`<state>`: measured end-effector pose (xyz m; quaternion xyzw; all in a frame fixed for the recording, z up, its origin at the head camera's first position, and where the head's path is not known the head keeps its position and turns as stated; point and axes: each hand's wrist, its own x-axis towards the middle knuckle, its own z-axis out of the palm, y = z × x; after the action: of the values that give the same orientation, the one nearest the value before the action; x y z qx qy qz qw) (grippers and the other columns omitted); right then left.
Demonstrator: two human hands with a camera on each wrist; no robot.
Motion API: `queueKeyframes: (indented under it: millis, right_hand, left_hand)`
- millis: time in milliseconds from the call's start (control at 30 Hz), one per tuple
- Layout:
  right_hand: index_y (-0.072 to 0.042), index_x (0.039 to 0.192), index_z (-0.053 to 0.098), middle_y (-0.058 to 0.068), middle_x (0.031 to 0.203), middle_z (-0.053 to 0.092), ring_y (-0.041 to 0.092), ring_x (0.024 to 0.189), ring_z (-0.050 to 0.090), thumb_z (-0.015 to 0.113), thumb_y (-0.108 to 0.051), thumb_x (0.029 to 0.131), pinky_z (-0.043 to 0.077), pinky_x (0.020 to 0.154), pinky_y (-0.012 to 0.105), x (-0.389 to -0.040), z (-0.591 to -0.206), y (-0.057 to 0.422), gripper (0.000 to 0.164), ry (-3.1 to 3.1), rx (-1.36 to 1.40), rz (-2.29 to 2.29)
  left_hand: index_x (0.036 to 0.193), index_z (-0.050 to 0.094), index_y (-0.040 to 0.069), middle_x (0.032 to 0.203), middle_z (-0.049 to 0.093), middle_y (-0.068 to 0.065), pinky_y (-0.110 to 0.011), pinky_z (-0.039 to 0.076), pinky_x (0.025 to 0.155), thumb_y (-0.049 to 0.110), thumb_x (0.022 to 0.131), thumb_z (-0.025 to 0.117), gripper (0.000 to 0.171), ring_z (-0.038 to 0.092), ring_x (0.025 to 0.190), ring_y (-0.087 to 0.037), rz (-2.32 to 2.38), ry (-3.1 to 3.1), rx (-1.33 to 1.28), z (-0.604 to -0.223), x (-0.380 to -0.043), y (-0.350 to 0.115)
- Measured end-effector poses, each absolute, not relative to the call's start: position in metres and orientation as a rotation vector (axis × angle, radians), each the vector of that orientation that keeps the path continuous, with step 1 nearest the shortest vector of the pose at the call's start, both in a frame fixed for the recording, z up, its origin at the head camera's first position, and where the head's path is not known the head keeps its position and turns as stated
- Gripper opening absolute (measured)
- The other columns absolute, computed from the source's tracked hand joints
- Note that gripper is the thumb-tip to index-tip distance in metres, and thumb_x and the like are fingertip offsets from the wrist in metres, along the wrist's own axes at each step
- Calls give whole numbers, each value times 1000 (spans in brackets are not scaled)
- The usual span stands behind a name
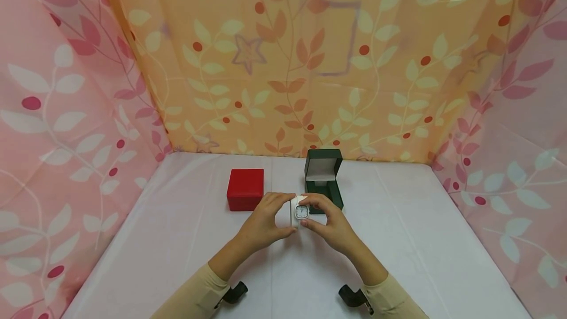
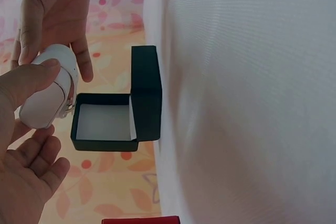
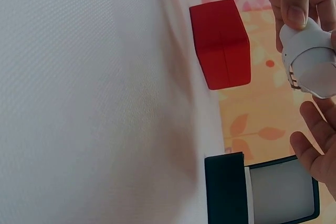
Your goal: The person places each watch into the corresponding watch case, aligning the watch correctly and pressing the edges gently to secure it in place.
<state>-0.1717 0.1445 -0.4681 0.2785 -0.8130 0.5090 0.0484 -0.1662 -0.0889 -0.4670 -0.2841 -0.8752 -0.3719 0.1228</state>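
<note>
Pinching from both sides, the person held a white watch (image 1: 301, 212) above the middle of the table (image 1: 398, 245), its dial facing the head camera. Its strap (image 2: 63, 57) ran round a pale cushion (image 2: 42, 107), with the buckle (image 3: 293, 81) on the side of the loop away from the dial. The thumb and forefinger of the left hand (image 1: 267, 219) were clamped on the cushion's opposite ends, a gap showing between them beside it. The right hand (image 1: 333, 226) had its thumb and forefinger set at the lower and upper rims of the watch; how hard they pressed, one could not tell. Beyond the hands, close to the table's far edge, a closed red box (image 1: 246, 190) sat left of centre and a green box (image 1: 325, 154) with its lid raised stood right of centre. The watch looked light, its case stiff, its strap likely bendable and the cushion probably somewhat soft. Its glass seemed the part most apt to scratch and the smooth rim possibly slippery, so the safest hold appeared to be on the cushion's ends or the sides of the case, clear of the dial and the buckle.
</note>
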Motion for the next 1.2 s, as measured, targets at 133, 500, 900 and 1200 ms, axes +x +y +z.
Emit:
queueKeyframes:
  millis: [133,500,900,1200]
  right_hand:
    - [-33,123,65,-11,143,56,16,136,50,81,-25,89,42,113,54,-171,-466,145,39,-2491,847,1556]
    - [-32,122,66,-7,144,55,21,137,49,83,-25,87,40,111,60,-171,-465,145,40,-2492,873,1586]
    - [-31,121,67,-5,145,54,24,137,49,84,-24,86,41,111,60,-172,-465,147,40,-2499,909,1599]
    - [-31,126,65,-4,148,52,24,138,48,82,-26,87,41,110,64,-173,-466,151,42,-2493,960,1559]
  left_hand:
    - [146,55,19,138,59,5,-31,58,95,23,74,95,83,50,126,-11,-1086,-2545,-835,-468,-167,-89]
    - [147,53,19,139,59,2,-39,60,93,23,74,94,84,51,127,-14,-1113,-2527,-866,-470,-168,-90]
    - [147,54,19,140,59,6,-42,61,91,23,74,94,83,52,126,-14,-1156,-2544,-859,-470,-167,-90]
    - [148,52,19,141,58,5,-36,60,93,24,75,94,84,50,128,-14,-1089,-2561,-866,-468,-166,-90]
